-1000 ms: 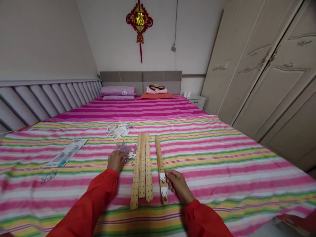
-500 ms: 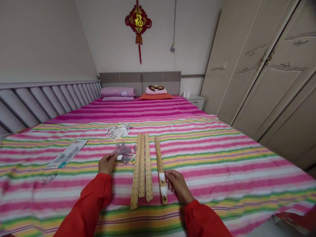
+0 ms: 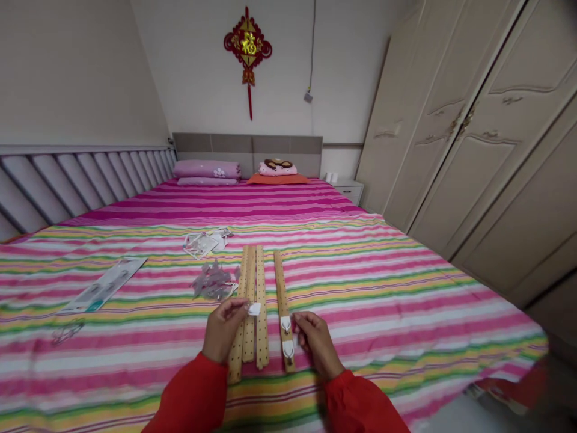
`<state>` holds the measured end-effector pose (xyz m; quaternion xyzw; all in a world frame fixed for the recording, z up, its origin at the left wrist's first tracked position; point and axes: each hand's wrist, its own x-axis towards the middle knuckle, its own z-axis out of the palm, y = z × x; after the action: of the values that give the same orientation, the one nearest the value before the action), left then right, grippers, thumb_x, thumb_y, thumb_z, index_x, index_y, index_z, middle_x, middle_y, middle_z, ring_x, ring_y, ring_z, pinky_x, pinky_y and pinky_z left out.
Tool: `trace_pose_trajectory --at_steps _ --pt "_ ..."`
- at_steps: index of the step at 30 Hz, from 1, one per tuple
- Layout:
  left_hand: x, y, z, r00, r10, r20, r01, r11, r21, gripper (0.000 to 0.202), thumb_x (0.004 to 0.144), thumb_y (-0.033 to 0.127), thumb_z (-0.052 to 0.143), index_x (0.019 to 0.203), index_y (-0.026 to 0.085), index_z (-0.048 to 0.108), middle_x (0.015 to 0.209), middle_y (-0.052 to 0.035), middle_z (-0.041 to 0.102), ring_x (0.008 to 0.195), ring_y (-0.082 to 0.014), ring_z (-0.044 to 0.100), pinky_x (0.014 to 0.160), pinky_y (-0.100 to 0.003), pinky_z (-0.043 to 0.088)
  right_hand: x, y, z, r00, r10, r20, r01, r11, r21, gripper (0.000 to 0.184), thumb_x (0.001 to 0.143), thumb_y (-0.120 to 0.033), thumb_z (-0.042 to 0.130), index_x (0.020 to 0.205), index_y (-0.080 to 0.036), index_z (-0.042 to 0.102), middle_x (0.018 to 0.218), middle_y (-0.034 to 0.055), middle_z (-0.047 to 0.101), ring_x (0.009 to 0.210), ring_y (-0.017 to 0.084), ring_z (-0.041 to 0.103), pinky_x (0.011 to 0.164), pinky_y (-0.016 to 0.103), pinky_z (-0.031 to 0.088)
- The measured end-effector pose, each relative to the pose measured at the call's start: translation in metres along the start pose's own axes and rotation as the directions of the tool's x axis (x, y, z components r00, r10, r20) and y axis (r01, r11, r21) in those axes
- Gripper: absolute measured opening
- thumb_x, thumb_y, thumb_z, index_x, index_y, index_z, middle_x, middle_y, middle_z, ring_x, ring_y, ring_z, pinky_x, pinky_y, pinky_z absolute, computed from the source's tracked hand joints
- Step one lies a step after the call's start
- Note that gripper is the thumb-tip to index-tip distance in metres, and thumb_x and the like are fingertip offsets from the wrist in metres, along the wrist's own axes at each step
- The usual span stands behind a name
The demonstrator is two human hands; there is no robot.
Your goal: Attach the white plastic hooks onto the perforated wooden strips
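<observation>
My left hand [image 3: 225, 328] pinches a small white piece [image 3: 255, 309] in front of its fingertips, above several wooden strips [image 3: 249, 325] that lie close together and carry rows of dark dots. My right hand [image 3: 315, 338] is at the right edge of a separate wooden strip [image 3: 280, 282], its thumb and forefinger drawn together. Whether these fingers hold anything is too small to tell. On the near part of that strip sit a white hook [image 3: 285, 325] and, just below it, another white hook [image 3: 287, 349].
Left of the strips is a pile of crumpled greyish plastic pieces [image 3: 215, 281]. Beyond it are white packets [image 3: 202, 243]. Farther left lie a long flat package [image 3: 106, 285] and thin wire-like pieces [image 3: 68, 331]. Everything rests on a striped bedsheet [image 3: 360, 288].
My left hand has moved right, from the plastic pile to above the wooden strips, carrying the white piece. The right hand stays beside the separate strip. The view has shifted slightly.
</observation>
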<state>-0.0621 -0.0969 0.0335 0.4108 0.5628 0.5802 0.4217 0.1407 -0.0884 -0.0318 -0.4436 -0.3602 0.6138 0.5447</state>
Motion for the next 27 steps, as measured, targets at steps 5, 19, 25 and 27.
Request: trace_pose_trajectory --at_steps 5,19,25,27 --pt "-0.016 0.000 0.031 0.982 0.105 0.157 -0.118 0.990 0.073 0.026 0.057 0.038 0.073 0.073 0.018 0.070 0.072 -0.0043 0.072 0.072 -0.0196 0.067 0.068 -0.030 0.054 -0.015 -0.020 0.013 0.994 -0.013 0.106 0.008 0.999 0.040 0.036 0.063 -0.045 0.076 0.079 -0.014 0.067 0.055 -0.0018 0.061 0.037 0.006 0.045 0.035 0.018 0.031" --pt "-0.008 -0.020 0.055 0.939 -0.008 0.343 0.004 1.000 0.013 0.039 0.059 0.037 0.073 0.092 0.014 0.070 0.082 -0.0071 0.073 0.079 -0.0197 0.067 0.075 -0.031 0.052 -0.002 -0.022 0.007 0.994 -0.002 0.105 -0.006 0.997 0.077 0.034 0.055 -0.034 0.082 0.079 -0.013 0.069 0.049 -0.0005 0.064 0.043 0.011 0.055 0.044 0.021 0.042" --pt "-0.008 -0.031 0.060 0.960 -0.031 0.278 0.030 1.000 0.010 0.033 0.055 0.038 0.075 0.076 0.014 0.068 0.072 -0.0055 0.071 0.070 -0.0177 0.065 0.069 -0.029 0.051 0.005 -0.027 0.008 0.998 -0.014 0.064 0.006 0.991 0.131 0.036 0.057 -0.032 0.080 0.085 -0.014 0.067 0.056 -0.0012 0.066 0.044 0.011 0.057 0.041 0.020 0.042" --pt "-0.006 -0.034 0.063 0.979 -0.036 0.201 0.039 0.999 -0.011 0.032 0.054 0.039 0.075 0.073 0.014 0.066 0.070 -0.0045 0.070 0.069 -0.0172 0.065 0.068 -0.029 0.051 0.007 -0.025 0.011 0.998 -0.009 0.056 -0.001 0.984 0.180 0.035 0.055 -0.029 0.082 0.083 -0.015 0.066 0.061 -0.0002 0.068 0.049 0.011 0.060 0.044 0.019 0.045"
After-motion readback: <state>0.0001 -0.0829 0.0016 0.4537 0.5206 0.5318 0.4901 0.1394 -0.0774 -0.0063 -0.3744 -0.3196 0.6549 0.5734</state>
